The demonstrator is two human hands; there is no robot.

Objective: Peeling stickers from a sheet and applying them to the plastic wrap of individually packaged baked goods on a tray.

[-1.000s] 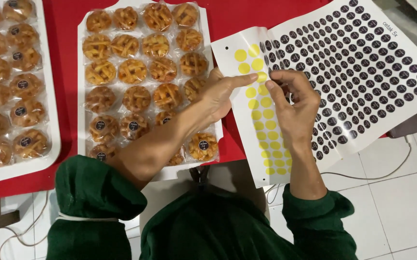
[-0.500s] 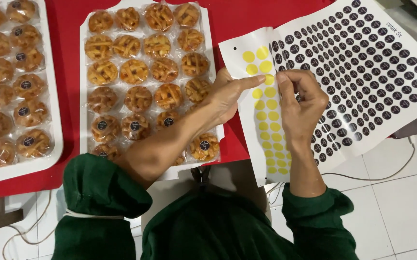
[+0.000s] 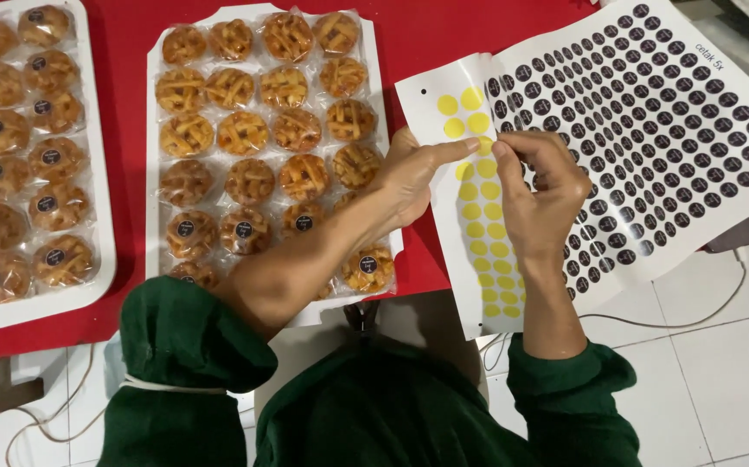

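My right hand has slid a little further up the sticker sheet than a second ago, and its thumb and forefinger are now pinched at the edge of the dark round stickers, right where the peeled yellow backing begins. That tells me I am lifting off another sticker, though I cannot quite see one between my fingertips. My left hand has stayed put, loosely open and gripping nothing, its forefinger stretched out to touch the sheet just beside my right fingertips. The sheet lies under both hands and spreads away past my right. The tray of wrapped lattice tarts sits under my left forearm, with a second tray beyond it.
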